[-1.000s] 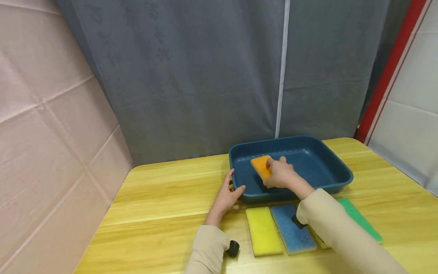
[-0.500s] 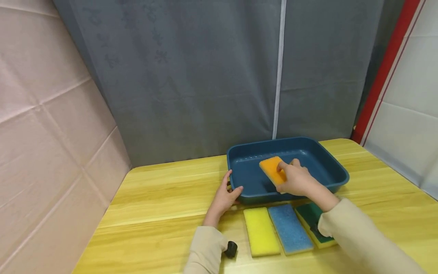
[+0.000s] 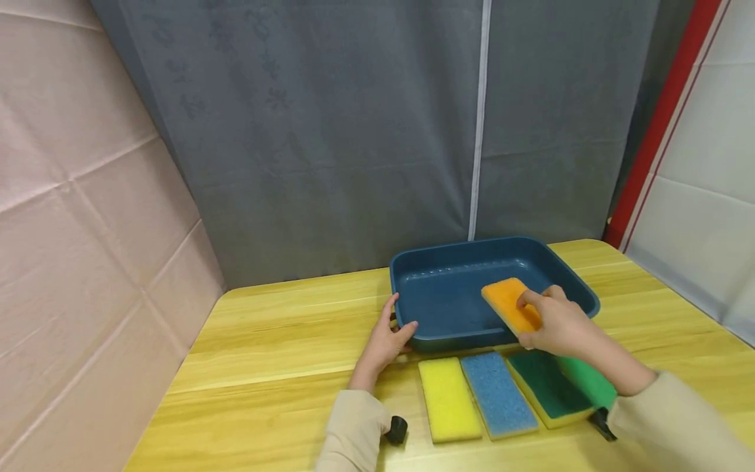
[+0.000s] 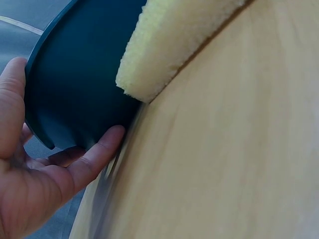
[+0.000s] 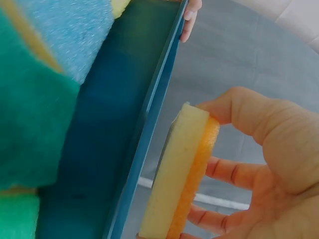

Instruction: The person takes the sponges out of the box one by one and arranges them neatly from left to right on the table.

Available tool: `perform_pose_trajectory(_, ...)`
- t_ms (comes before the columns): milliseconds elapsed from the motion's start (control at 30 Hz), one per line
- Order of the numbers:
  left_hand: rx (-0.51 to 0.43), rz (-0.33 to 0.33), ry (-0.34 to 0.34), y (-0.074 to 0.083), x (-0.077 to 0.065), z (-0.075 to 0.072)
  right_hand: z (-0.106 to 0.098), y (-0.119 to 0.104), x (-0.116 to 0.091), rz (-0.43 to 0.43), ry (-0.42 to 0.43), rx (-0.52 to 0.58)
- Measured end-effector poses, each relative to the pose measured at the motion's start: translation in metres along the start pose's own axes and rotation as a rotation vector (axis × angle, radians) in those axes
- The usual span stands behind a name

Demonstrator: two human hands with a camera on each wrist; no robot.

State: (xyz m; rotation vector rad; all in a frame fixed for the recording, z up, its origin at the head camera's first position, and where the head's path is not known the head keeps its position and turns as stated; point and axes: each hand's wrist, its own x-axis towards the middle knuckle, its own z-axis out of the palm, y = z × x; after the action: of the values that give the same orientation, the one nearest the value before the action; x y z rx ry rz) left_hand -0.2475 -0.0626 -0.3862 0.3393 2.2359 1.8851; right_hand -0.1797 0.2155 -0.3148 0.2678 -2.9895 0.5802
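Observation:
A dark blue rectangular pan (image 3: 445, 295) stands toward the back of the wooden table. At its front left corner, my left hand (image 3: 382, 344) holds the rim, thumb and fingers spread around the corner; in the left wrist view this hand (image 4: 45, 184) lies against the pan's outer wall (image 4: 84, 94). My right hand (image 3: 557, 324) pinches an orange-topped sponge (image 3: 506, 300), raised and tilted over the pan's front right part. The right wrist view shows the sponge's pale yellow side (image 5: 177, 164) and orange layer, with the thumb at one end and fingers curled behind.
In front of the pan, sponges lie in a row: yellow (image 3: 449, 400), blue (image 3: 498, 393), dark green (image 3: 551, 387) and bright green (image 3: 590, 380), partly covered by my right forearm. A grey curtain (image 3: 342, 144) hangs behind the wooden table (image 3: 265, 367).
My right hand has moved the orange sponge rightward across the pan, and its sleeve has uncovered the dark green sponge. The left hand stays at the pan's corner.

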Motion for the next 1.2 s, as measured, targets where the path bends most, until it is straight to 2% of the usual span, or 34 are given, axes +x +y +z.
perform_pose_trajectory(200,-0.004,-0.003,-0.002,-0.001,0.0,0.0,-0.003,0.019,-0.017,-0.003,0.054,-0.027)
perform_pose_trajectory(600,-0.006,-0.009,-0.001,-0.002,0.001,0.0,-0.007,0.059,-0.044,0.033,0.034,-0.013)
perform_pose_trajectory(867,-0.002,-0.008,0.0,-0.001,0.0,0.0,-0.008,0.075,-0.058,0.06,0.006,-0.043)
perform_pose_trajectory(1200,-0.001,0.001,0.001,-0.001,-0.001,0.001,-0.006,0.09,-0.069,0.09,0.015,-0.066)
